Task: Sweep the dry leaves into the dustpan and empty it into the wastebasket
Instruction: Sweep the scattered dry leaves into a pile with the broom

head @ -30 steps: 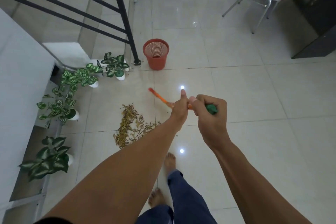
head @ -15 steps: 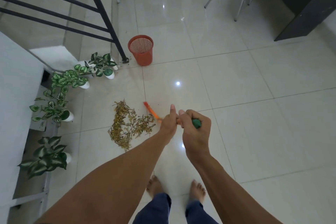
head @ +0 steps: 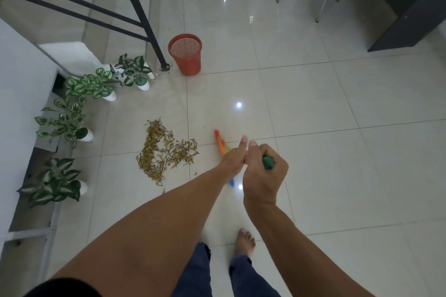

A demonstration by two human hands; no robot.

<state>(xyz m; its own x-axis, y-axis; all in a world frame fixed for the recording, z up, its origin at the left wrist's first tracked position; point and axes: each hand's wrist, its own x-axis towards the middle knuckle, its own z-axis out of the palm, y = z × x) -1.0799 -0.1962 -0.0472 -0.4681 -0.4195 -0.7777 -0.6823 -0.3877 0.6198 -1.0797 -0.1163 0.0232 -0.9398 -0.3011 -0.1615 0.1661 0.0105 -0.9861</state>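
Since the earlier frame I have stepped closer, and the loose pile of dry yellow-brown leaves (head: 164,152) now lies just left of my hands. My left hand (head: 235,158) and right hand (head: 264,175) are both clamped on the orange, green-capped broom handle (head: 220,143); its head is blurred, possibly blue. The red mesh plastic wastebasket (head: 185,54) stands well beyond, by the black stair railing (head: 142,19). No dustpan shows. A hard stroke could scatter leaves toward the potted green plants (head: 79,106).
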